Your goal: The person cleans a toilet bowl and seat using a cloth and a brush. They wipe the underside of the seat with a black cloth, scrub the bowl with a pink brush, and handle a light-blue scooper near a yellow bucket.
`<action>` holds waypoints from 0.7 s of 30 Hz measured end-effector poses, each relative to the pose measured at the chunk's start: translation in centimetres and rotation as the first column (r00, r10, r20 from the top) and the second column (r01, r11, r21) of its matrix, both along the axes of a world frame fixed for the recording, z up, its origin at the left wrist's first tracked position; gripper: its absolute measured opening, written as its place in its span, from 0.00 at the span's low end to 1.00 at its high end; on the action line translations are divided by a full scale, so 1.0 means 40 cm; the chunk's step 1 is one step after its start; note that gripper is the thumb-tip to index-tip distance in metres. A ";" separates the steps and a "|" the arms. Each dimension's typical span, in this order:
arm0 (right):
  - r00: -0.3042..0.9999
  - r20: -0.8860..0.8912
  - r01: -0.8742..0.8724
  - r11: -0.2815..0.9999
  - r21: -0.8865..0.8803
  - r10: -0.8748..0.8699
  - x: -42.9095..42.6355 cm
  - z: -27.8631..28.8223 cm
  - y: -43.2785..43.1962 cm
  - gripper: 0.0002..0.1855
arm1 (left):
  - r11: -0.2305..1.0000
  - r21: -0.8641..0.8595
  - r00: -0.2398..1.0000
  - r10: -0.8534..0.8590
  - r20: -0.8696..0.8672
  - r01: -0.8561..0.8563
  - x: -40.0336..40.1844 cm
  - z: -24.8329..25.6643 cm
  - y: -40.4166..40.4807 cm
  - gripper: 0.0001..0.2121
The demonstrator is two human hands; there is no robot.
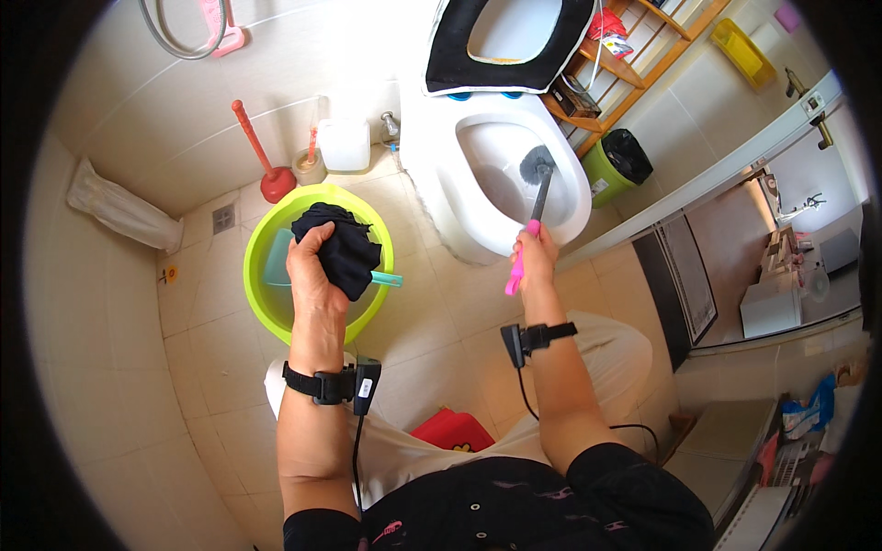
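Observation:
My right hand grips the pink handle of a toilet brush. Its grey bristle head rests against the inner wall of the white toilet bowl, towards the right side. My left hand clutches a bunched dark cloth above a lime-green basin. Inside the basin lies a teal dipper, its handle reaching over the rim and its middle hidden by the cloth. The raised toilet seat carries a black cover.
A red plunger, a brush holder and a white plastic jug stand along the wall. A green bin with a black liner sits right of the toilet, near a wooden rack. Between my legs is a red stool.

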State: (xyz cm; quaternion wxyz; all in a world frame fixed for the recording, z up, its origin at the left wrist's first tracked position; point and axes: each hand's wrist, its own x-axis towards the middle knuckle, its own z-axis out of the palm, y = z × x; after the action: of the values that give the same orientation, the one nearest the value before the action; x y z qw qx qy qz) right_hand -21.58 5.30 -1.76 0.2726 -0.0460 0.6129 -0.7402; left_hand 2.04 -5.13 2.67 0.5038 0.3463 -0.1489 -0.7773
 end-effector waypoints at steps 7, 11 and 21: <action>0.997 0.027 -0.079 0.984 0.158 0.075 -0.070 0.006 -0.059 0.06 | 1.000 -0.015 1.000 0.004 0.012 -0.004 -0.012 0.007 -0.002 0.06; 0.994 -0.084 -0.081 0.993 -0.089 0.073 -0.034 -0.030 -0.021 0.06 | 1.000 -0.004 1.000 0.006 0.012 -0.006 -0.005 0.016 0.007 0.06; 0.999 0.027 -0.041 0.972 0.232 0.036 -0.069 0.019 -0.029 0.06 | 0.999 0.007 0.999 0.038 -0.002 -0.038 -0.011 -0.012 -0.008 0.06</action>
State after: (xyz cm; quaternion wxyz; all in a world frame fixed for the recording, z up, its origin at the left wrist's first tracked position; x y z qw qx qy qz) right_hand -24.35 4.15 -1.01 0.2975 -0.0172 0.6911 -0.6585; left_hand 1.61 -5.46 2.17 0.5174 0.3500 -0.1389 -0.7684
